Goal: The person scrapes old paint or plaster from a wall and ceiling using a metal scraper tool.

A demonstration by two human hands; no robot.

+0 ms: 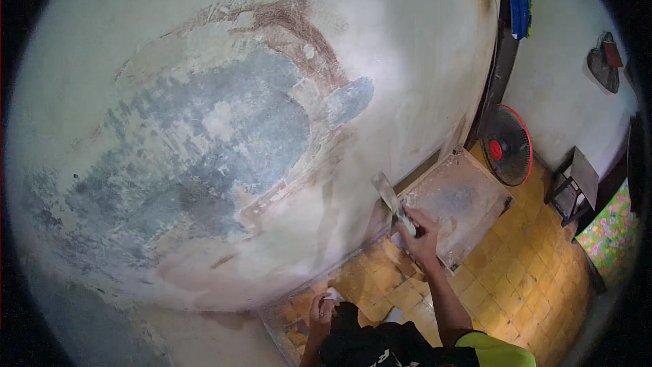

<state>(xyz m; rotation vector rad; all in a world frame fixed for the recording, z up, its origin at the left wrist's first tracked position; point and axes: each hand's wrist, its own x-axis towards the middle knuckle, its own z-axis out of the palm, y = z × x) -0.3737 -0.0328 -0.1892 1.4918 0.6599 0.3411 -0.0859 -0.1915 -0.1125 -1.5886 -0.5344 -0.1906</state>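
Two bare hands, head view: right hand, wrapped round the handle of one putty knife, blade before the patched wall; left hand, lower, gripping one small white item, kind unclear.

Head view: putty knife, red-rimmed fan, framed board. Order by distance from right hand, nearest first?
1. Putty knife: in the right hand.
2. Framed board: just beyond the hand.
3. Red-rimmed fan: up and right, past the board.
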